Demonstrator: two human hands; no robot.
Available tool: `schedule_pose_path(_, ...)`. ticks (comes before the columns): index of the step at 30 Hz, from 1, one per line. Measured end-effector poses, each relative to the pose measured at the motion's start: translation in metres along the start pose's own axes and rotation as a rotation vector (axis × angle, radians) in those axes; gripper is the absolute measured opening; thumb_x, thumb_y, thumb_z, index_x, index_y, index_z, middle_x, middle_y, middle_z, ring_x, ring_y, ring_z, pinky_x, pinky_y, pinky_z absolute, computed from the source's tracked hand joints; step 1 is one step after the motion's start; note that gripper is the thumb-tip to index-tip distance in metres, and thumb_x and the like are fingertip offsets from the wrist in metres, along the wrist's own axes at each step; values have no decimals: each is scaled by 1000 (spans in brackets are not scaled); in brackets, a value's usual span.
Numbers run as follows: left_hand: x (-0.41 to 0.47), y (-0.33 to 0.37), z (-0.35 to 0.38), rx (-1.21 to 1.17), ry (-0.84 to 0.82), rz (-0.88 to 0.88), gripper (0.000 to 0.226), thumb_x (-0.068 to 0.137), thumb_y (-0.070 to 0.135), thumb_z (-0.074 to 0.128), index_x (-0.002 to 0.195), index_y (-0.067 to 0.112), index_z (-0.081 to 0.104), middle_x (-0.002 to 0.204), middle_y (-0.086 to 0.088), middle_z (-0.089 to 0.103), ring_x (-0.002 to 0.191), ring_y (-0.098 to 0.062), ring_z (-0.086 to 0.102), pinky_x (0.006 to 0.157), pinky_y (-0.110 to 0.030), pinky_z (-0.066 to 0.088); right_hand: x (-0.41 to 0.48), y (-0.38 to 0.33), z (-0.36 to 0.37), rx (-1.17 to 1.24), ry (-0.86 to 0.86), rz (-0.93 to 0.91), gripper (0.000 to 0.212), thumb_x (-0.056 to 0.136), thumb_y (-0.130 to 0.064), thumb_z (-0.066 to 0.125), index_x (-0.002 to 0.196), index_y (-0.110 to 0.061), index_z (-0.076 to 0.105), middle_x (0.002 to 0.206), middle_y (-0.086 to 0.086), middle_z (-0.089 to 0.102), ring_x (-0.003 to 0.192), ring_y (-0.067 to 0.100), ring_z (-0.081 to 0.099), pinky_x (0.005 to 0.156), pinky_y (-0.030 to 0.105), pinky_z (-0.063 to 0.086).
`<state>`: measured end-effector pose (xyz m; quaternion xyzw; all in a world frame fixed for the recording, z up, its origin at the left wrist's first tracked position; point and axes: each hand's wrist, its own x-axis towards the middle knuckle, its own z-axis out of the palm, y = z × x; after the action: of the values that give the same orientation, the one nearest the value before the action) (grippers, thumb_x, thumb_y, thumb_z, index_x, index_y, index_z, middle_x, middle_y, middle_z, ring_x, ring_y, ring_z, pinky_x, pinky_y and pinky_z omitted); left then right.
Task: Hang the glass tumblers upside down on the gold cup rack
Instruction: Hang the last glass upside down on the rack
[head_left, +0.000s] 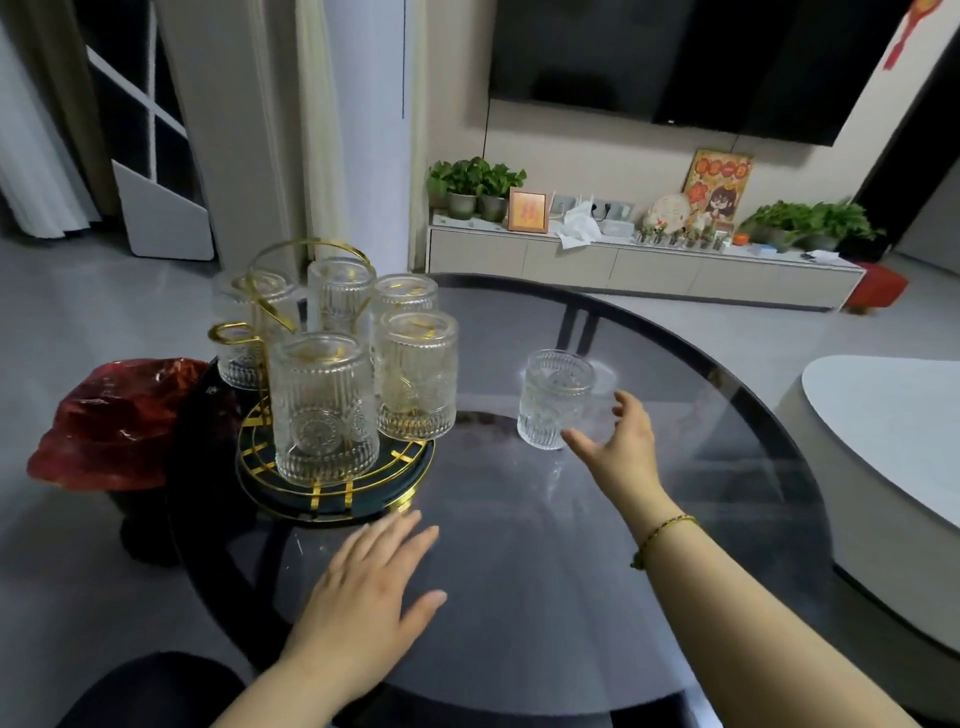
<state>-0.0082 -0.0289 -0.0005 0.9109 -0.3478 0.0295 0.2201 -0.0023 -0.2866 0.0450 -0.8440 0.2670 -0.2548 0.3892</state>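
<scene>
A gold cup rack (311, 249) with a round dark gold-trimmed base (332, 499) stands at the left of the dark glass table (675, 395). Several ribbed glass tumblers hang upside down on its arms, the nearest one (324, 410) at the front. One gold hook (231, 332) at the rack's left side is bare. A single tumbler (553, 397) stands upright on the table to the right of the rack. My right hand (621, 441) is spread open just to the right of that tumbler, fingers near its side. My left hand (363, 587) lies flat on the table in front of the rack's base.
A red crinkled wrapper (114, 421) on a dark pot sits left of the table. A white rounded table (893, 426) is at the right. A low TV cabinet (639, 265) with plants and small items runs along the far wall.
</scene>
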Motion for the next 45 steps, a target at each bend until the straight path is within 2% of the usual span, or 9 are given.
schedule_pose_path(5,4,-3,2,76,-41,16,53,89,51,33,137,35,18,148,18,13,137,-3,0,105,-21,-10,12,13,20,52,-98,94,91,61,-26,75,132,-7,21,140,14,36,126,30,35,102,40,31)
schedule_pose_path(11,6,4,-7,217,-34,47,44,61,51,57,97,28,67,101,10,70,96,-11,65,95,-27,19,24,14,45,0,-64,91,103,59,-36,73,136,-15,8,134,11,46,121,35,40,105,48,29)
schedule_pose_path(22,6,6,-11,176,-100,-8,43,73,53,42,104,31,63,111,13,65,106,-7,59,95,-21,31,21,13,42,205,-115,113,77,61,-32,72,121,-23,26,120,4,53,100,23,52,85,38,46)
schedule_pose_path(26,4,-3,0,26,-78,-9,51,89,50,34,136,33,24,148,15,18,137,-4,6,109,-23,-3,6,-5,21,266,-130,9,75,63,-25,73,122,-23,26,117,-2,46,100,15,49,83,24,41)
schedule_pose_path(29,4,-4,4,38,-85,-25,52,90,50,33,137,32,21,150,13,14,137,-4,3,112,-27,-3,0,-32,-3,286,-126,-91,66,65,-15,73,116,-21,31,99,-9,48,81,0,51,61,4,42)
schedule_pose_path(32,0,-7,-2,-11,-39,-36,47,91,46,35,135,31,28,147,14,23,136,-3,10,112,-26,2,-7,-66,-27,256,-179,-200,68,65,-13,72,120,-17,32,91,-16,47,72,-1,53,58,17,49)
schedule_pose_path(37,-22,-28,-28,-71,235,-27,15,76,28,67,90,21,69,94,7,71,93,-9,64,85,-27,47,-21,-127,-52,156,-278,-409,63,58,-27,75,104,-29,32,94,-20,42,85,-1,48,62,5,43)
schedule_pose_path(40,-33,-52,-43,-122,385,-58,36,79,36,44,72,13,70,72,1,73,72,-14,68,72,-29,52,-31,-169,-55,166,-354,-464,74,42,-47,70,103,-27,34,98,-14,45,86,5,52,64,8,49)
schedule_pose_path(45,-29,-80,-48,-81,387,-197,53,89,49,34,117,9,54,122,-12,59,113,-27,54,99,-44,31,-38,-229,-39,111,-447,-575,76,40,-49,70,101,-23,35,97,7,55,85,22,58,76,34,54)
